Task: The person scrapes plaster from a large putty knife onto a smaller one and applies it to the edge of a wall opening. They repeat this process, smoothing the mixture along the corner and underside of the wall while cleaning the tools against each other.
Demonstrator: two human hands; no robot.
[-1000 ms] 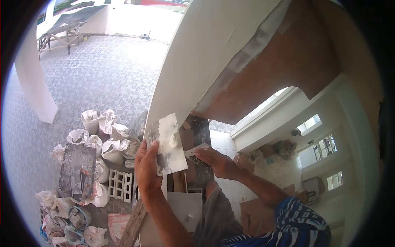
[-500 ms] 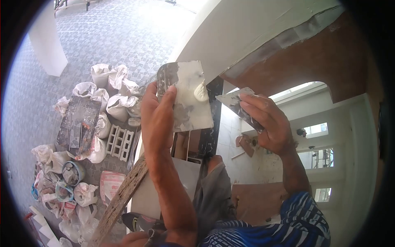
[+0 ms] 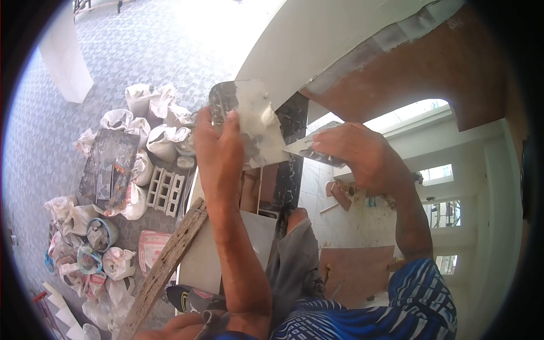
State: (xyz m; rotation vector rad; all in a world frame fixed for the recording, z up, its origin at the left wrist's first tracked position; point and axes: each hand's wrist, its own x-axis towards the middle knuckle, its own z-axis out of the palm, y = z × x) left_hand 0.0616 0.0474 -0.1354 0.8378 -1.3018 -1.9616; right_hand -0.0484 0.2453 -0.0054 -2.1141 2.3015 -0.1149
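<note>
My left hand (image 3: 220, 153) grips a flat rectangular plate (image 3: 258, 127) by its left edge, thumb on top. White paste is smeared over the plate, with a small lump (image 3: 268, 116) near its right side. My right hand (image 3: 362, 153) is closed around a putty knife (image 3: 314, 148), fingers pressed over its blade. The knife's left corner is at the plate's right edge; whether they touch is hard to tell.
White sacks (image 3: 164, 141), a hollow concrete block (image 3: 165, 191) and buckets (image 3: 102, 234) stand on the tiled ground at left. A rough wooden plank (image 3: 164, 260) slants up beside my left forearm. A partly coated brown wall surface (image 3: 408, 79) is at upper right.
My right hand and the putty knife have moved left to the plate's right edge, and the knife has turned flatter. The plate has shifted slightly left and tilted.
</note>
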